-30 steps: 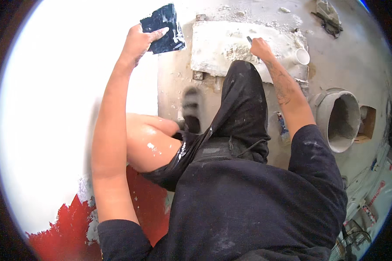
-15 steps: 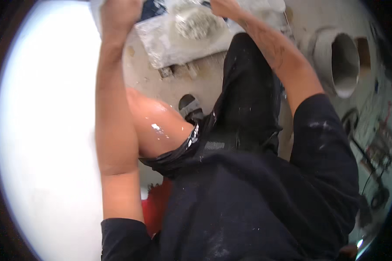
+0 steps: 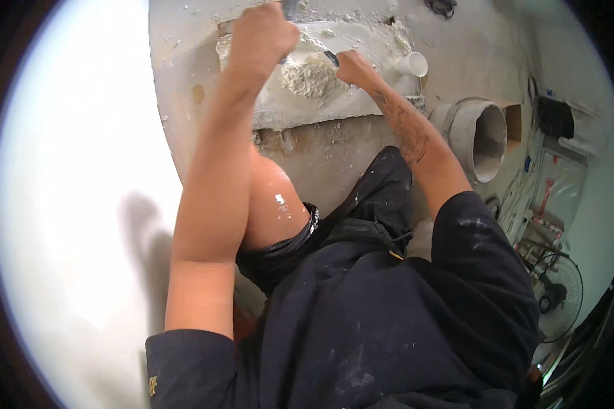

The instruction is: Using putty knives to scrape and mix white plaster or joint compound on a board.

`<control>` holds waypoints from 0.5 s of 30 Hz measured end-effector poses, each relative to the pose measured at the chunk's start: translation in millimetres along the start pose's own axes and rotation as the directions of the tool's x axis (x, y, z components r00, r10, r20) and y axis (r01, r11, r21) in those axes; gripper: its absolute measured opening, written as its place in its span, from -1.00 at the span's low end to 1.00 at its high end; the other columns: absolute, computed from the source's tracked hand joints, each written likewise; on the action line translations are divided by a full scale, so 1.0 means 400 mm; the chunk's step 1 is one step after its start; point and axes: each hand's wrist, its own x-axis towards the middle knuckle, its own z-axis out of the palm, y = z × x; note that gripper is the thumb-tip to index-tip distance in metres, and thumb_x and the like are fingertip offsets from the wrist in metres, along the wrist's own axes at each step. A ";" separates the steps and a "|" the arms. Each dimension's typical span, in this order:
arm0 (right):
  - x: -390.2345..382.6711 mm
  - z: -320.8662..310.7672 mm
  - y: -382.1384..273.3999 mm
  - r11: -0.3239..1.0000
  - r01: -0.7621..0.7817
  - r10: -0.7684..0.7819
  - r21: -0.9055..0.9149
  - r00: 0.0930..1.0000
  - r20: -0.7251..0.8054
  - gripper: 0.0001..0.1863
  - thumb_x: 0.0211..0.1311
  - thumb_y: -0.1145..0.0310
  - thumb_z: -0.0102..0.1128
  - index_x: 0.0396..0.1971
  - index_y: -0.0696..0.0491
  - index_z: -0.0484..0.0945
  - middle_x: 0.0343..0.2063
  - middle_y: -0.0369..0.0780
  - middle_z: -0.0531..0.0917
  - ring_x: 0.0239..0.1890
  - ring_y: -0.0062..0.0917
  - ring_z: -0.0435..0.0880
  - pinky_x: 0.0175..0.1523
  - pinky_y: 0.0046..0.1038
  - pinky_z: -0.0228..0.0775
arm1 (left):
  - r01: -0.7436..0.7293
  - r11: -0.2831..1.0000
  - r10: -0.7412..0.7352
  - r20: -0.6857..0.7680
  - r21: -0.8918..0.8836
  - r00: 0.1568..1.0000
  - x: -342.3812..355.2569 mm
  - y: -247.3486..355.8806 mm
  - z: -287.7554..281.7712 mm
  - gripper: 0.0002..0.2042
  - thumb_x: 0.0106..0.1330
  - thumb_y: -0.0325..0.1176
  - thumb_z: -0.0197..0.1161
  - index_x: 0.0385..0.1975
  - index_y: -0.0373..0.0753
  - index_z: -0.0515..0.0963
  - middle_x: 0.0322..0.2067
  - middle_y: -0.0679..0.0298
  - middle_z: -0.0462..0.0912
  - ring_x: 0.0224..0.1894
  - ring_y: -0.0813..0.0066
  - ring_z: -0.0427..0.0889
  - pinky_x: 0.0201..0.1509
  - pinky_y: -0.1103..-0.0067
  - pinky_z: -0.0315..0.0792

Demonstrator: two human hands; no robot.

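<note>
"Out on the floor (image 3: 348, 153), what is that flat, pale thing?"

"It is a wide white board (image 3: 280, 112), all messy. A lumpy heap of white paste (image 3: 310, 78) sits near the middle of it."

"How is the left hand (image 3: 262, 39)?"

"It is curled up, over the left part of the board. It has hold of a dark grey flat scraper (image 3: 290, 9). Only bits poke out, so I can't see its whole shape."

"And the right hand (image 3: 355, 69)?"

"It is closed in a fist around a thin tool with a dark handle (image 3: 331, 58). The dark part sticks out toward the left hand, just beside the paste. I can't tell if the tool touches the paste."

"What is near that fist?"

"A small round white cup (image 3: 405, 66), on the right end of the board. Closer to the elbow is a big grey-white round bucket (image 3: 454, 129), with a brown cardboard box (image 3: 514, 126) just past it."

"And by the left arm?"

"A big bright white wall (image 3: 75, 170), with a soft shadow on it."
</note>
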 end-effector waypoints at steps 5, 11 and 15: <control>0.025 0.035 -0.001 0.996 -0.021 0.021 0.083 1.000 0.004 -0.77 -0.16 0.56 -0.09 -0.50 0.32 0.53 -0.64 0.07 0.59 -0.64 -0.19 0.63 -0.61 -0.23 0.46 | 0.052 0.995 -0.046 0.072 -0.081 0.996 0.020 0.029 0.002 -0.69 -0.11 -0.36 0.10 -0.38 -0.41 0.58 -0.37 -0.21 0.59 -0.21 -0.05 0.61 -0.06 0.32 0.47; 0.078 0.084 0.024 0.988 -0.154 0.147 0.030 0.976 0.163 -0.81 -0.05 0.54 -0.04 -0.45 0.30 0.53 -0.62 0.03 0.61 -0.70 -0.27 0.62 -0.63 -0.32 0.48 | 0.013 0.994 0.012 0.234 -0.105 0.972 0.076 -0.249 0.108 -0.64 0.08 -0.17 0.14 -0.33 -0.41 0.55 -0.35 -0.14 0.61 -0.29 -0.03 0.64 -0.15 0.30 0.50; 0.040 0.068 0.017 0.801 -0.285 0.337 0.527 0.942 -0.004 -0.78 -0.04 0.48 -0.01 -0.51 0.36 0.53 -0.64 0.06 0.60 -0.70 -0.28 0.64 -0.63 -0.34 0.50 | 0.399 0.837 -0.263 0.366 -0.373 0.893 -0.026 -0.354 0.276 -0.62 0.23 -0.22 0.16 -0.26 -0.52 0.41 -0.50 -0.12 0.59 -0.63 0.13 0.63 -0.68 0.40 0.52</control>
